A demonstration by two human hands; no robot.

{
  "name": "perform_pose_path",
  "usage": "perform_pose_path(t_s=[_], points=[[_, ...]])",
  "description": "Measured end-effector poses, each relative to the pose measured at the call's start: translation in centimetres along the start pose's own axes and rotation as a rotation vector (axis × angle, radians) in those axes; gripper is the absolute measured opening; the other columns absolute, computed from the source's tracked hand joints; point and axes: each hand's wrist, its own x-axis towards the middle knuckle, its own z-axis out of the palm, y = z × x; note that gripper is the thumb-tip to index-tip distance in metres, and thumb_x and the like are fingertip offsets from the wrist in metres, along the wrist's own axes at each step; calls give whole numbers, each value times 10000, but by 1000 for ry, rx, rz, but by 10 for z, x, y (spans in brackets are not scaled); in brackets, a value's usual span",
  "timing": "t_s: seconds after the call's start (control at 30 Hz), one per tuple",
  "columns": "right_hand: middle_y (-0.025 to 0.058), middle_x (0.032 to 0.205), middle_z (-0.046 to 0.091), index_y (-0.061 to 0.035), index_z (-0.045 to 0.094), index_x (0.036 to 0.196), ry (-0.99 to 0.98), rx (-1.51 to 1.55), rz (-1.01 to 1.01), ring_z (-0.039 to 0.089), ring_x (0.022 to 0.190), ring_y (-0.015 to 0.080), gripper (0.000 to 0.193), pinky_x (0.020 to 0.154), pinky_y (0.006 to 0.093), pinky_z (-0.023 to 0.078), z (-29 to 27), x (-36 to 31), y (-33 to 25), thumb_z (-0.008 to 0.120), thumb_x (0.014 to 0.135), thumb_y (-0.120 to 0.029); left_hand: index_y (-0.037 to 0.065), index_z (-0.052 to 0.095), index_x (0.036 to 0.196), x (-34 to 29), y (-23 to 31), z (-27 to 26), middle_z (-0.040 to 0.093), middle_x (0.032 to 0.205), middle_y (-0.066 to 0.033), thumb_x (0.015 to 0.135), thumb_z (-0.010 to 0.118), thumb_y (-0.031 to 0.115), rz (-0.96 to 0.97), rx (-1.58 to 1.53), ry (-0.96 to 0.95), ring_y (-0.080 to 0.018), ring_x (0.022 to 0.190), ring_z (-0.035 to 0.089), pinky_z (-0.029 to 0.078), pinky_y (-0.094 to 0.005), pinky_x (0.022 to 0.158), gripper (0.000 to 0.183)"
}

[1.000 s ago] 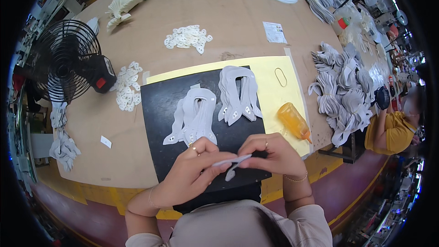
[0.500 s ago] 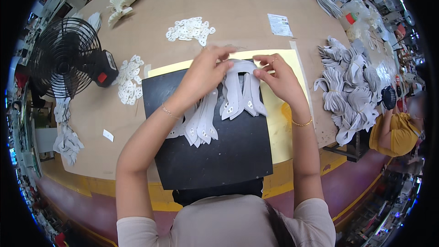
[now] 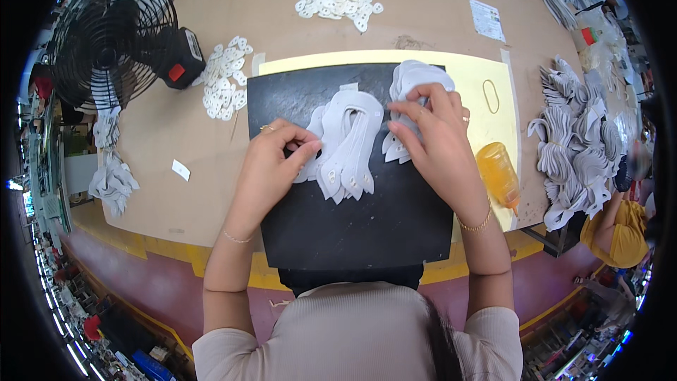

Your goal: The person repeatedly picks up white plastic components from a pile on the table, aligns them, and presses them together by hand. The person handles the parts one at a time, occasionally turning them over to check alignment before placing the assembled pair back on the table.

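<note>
I've my left hand at the left edge of the left grey stack, lying near-to-far on the black board; grip unclear. Right hand, fingers parted, overlaps the right grey stack.

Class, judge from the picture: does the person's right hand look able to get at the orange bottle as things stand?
Probably yes: the orange bottle lies on the yellow sheet, beside the wrist of the right hand; nothing covers it, and no other object shows between them.
</note>
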Motion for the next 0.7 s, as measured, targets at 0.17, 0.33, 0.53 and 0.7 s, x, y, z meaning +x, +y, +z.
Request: perform_pose_path(t_s=[0.17,0.33,0.53,0.7], points=[[52,1125,522,-56,678,1035,-28,-167,-22,446,1029,251,288,858,417,302,23,13,-5,680,790,-208,-13,670,884,-3,-3,17,569,800,-56,778,717,109,145,204,135,-145,717,525,430,-267,643,169],[30,1067,575,-61,678,1000,20,-143,9,488,1002,216,255,872,401,296,25,8,-7,689,778,-185,-15,671,861,0,-8,24,603,798,-69,751,734,78,147,73,167,-158,719,545,443,-270,669,158],[65,840,620,-44,606,894,88,72,-38,571,804,253,103,743,353,396,22,5,-15,636,831,-120,-5,644,782,-9,-4,12,641,689,-58,781,713,93,155,-80,250,-168,614,587,452,-274,606,120],[127,712,612,-21,504,989,-53,491,155,610,619,293,133,566,350,452,15,0,-34,532,936,-139,-11,579,886,-17,2,-9,642,710,-25,854,679,108,-153,-596,27,-47,624,560,436,-189,548,158]])
